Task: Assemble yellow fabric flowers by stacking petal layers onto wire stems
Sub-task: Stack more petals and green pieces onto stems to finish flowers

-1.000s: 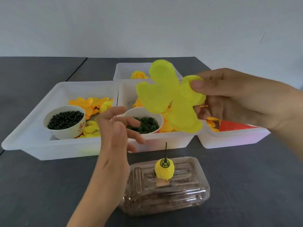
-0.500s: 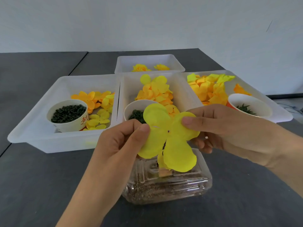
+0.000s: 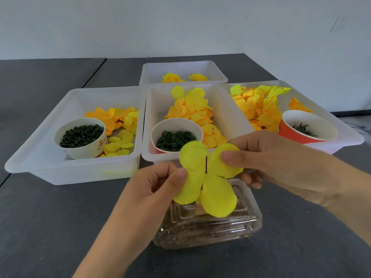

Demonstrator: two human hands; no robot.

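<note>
Yellow petal layer (image 3: 208, 177), a four-lobed piece of fabric, is held over the clear plastic box (image 3: 208, 227) near the front of the dark table (image 3: 50, 217), with the thin dark wire stem (image 3: 206, 165) poking up through its middle. Left hand (image 3: 152, 189) pinches the left lobe between thumb and curled fingers; right hand (image 3: 267, 157) pinches the upper right lobe, thumb on top and fingers behind. The box holds brownish granules.

Behind stand four white trays. The left tray (image 3: 40, 155) holds yellow and orange petals and a paper cup (image 3: 80, 137) of small dark green parts. The middle tray (image 3: 236, 125) holds more petals and a cup of green rings (image 3: 174, 137). The right tray (image 3: 349, 135) has petals and a red cup (image 3: 307, 127). The far tray (image 3: 180, 69) contains two yellow flowers (image 3: 183, 77).
</note>
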